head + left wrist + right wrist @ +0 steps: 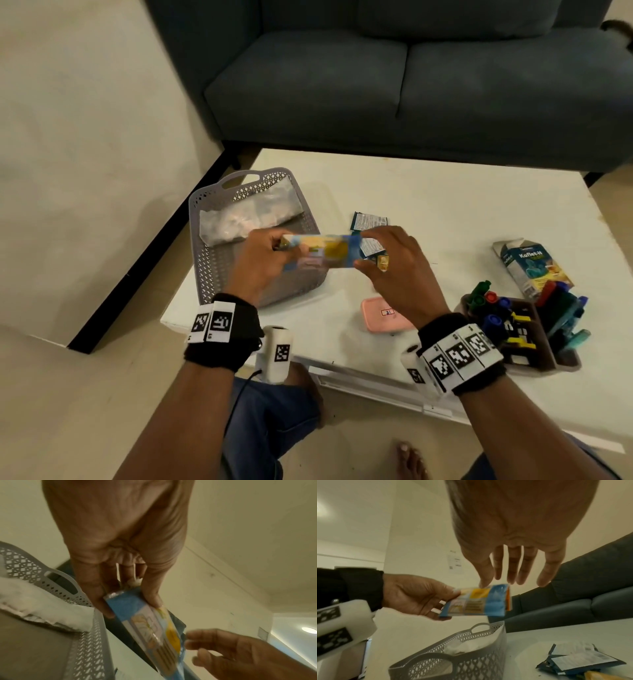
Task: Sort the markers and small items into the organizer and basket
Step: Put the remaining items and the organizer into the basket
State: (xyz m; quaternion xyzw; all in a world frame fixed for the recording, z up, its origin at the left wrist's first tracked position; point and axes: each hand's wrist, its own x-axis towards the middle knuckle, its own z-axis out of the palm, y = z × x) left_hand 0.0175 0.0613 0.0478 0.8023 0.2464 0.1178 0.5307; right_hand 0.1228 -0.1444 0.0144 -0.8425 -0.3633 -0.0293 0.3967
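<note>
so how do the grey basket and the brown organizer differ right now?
The grey basket has perforated lattice walls and handles; the brown organizer has solid walls and dividers. The basket holds one whitish packet; the organizer is crowded with markers. The basket sits by the left hand, the organizer at the table's right. Both rest on the white table.

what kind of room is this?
Likely a home living room: a blue-grey upholstered sofa stands behind a low white table, and a grey perforated plastic basket sits on that table.
</note>
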